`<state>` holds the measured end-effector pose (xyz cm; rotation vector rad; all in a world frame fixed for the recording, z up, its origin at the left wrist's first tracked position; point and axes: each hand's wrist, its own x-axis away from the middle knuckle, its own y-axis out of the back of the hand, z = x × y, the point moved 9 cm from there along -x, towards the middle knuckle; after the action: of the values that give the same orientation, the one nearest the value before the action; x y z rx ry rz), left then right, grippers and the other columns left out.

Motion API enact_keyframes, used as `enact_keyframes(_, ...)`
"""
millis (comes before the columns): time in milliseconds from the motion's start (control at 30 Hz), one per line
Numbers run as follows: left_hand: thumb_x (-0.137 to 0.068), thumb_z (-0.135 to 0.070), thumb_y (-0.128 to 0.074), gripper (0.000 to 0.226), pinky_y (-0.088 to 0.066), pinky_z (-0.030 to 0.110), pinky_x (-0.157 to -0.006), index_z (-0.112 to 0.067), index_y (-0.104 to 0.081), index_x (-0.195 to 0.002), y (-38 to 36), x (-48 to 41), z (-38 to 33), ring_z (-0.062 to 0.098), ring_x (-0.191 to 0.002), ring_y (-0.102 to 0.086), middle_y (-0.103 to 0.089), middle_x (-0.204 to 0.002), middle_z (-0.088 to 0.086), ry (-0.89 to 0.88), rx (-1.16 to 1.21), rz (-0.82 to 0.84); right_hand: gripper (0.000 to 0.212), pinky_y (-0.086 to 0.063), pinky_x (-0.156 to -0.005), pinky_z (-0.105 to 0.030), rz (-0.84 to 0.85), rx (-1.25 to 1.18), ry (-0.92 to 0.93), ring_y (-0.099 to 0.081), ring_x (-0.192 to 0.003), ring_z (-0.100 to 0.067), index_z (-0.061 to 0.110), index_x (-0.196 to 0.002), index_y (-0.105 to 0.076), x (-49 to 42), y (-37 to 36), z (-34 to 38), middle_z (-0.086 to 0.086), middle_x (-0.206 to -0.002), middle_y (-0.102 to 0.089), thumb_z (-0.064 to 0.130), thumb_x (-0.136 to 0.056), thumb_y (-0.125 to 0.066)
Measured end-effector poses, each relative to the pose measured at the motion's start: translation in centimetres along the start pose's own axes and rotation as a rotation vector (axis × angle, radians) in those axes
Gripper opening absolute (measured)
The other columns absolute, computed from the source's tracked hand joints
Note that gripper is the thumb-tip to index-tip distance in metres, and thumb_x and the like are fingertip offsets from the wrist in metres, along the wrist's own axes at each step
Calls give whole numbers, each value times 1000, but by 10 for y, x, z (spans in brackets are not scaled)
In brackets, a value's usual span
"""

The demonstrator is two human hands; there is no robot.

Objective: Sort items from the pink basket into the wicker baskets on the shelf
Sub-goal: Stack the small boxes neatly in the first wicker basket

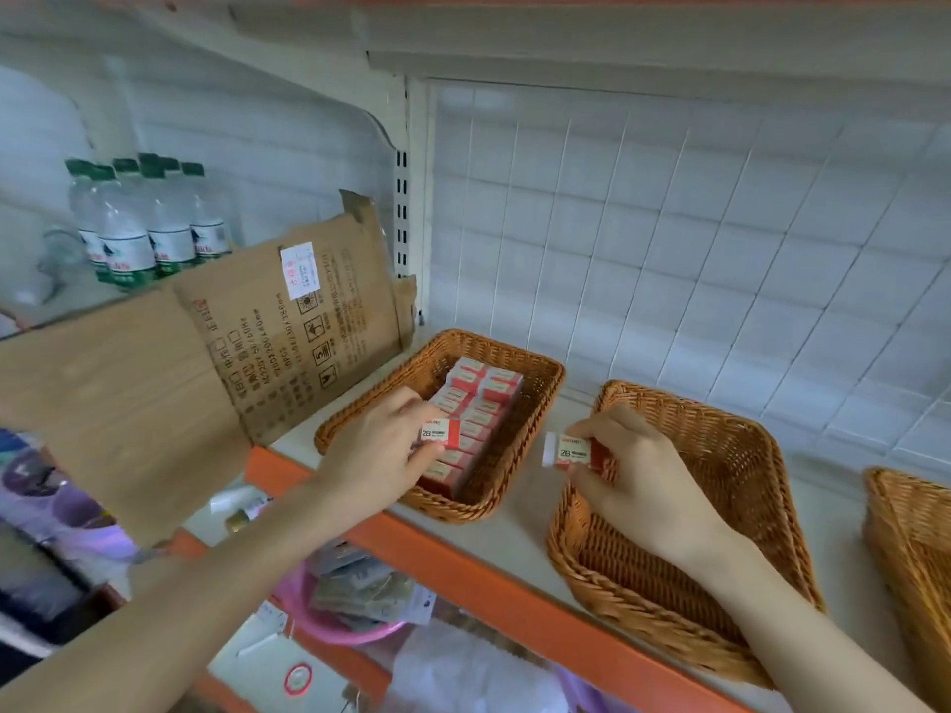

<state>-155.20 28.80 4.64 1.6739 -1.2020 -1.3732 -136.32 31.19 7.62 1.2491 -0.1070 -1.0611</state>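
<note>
My left hand [378, 447] pinches a small red-and-white 2B eraser [441, 433] over the left wicker basket [535, 398], which holds several matching red eraser boxes [476, 403] in rows. A second 2B eraser [571, 451] is held in the fingers of my right hand [635, 481], above the left rim of the middle wicker basket [741, 455], whose visible inside is bare. The pink basket [329, 622] sits on a lower shelf below my left forearm, with several packets in it.
A third wicker basket [911, 532] shows at the right edge. Flattened cardboard [247, 347] leans left of the baskets, with water bottles [144, 223] behind it. The shelf has an orange front edge [494, 594] and a wire-grid back panel [669, 223].
</note>
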Motion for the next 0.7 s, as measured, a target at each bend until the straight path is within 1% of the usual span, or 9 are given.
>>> enact_keyframes(67,-94,-31,-51,33,-42,21,-70,-19,-53,-125,-4,-14,9,10,-97,-54,-47,-121,-7,-26,13,21,27,-38,-65,-10,-9,10,-37,-45,-70,-1,12,-100,-67,-6,-7,-2,14,-85,-44,1,-76,-67)
enact_keyframes(133,-94,-29,-52,35,-43,21,-74,-18,-53,-127,-9,-29,16,9,-97,-53,-47,-122,-5,-70,44,40,26,-37,-66,-7,-26,21,-87,-44,-71,1,11,-100,-66,-10,-13,-5,19,-85,-41,1,-76,-66)
enact_keyframes(233,-94,-27,-52,37,-47,21,-83,-16,-51,-130,-20,-54,25,8,-101,-54,-48,-124,-4,-123,85,107,25,-35,-71,-1,-58,14,-163,-45,-70,-2,8,-99,-66,-14,-22,-5,8,-85,-47,-1,-75,-67)
enact_keyframes(300,-94,-26,-54,38,-39,16,-88,-15,-51,-130,-29,-68,30,8,-108,-50,-48,-125,-3,-155,89,147,25,-35,-69,-4,-63,21,-203,-45,-73,-8,7,-100,-66,-17,-30,-3,3,-87,-49,-1,-76,-67)
enact_keyframes(400,-94,-25,-54,34,-30,16,-89,-16,-54,-127,-40,-88,37,10,-113,-45,-48,-124,-1,-154,98,200,25,-32,-67,-9,-66,38,-237,-45,-78,-9,9,-102,-65,-24,-41,4,2,-90,-48,2,-78,-66)
enact_keyframes(467,-94,-25,-53,31,-31,19,-87,-18,-55,-124,-46,-97,38,11,-108,-45,-48,-121,-1,-154,88,235,25,-33,-68,-7,-69,48,-253,-45,-79,-8,11,-104,-65,-27,-45,7,3,-92,-48,5,-79,-65)
enact_keyframes(600,-93,-19,-53,16,-35,20,-82,-20,-60,-108,-66,-108,36,12,-102,-48,-46,-106,-5,-183,110,335,27,-33,-71,-4,-69,67,-289,-46,-79,-9,11,-106,-64,-33,-51,9,5,-90,-47,6,-79,-66)
enact_keyframes(700,-93,-18,-52,13,-44,25,-83,-19,-62,-102,-72,-112,37,12,-98,-50,-51,-106,-6,-204,117,350,28,-34,-73,-2,-64,66,-293,-48,-80,-10,11,-107,-64,-36,-55,13,5,-92,-49,8,-79,-67)
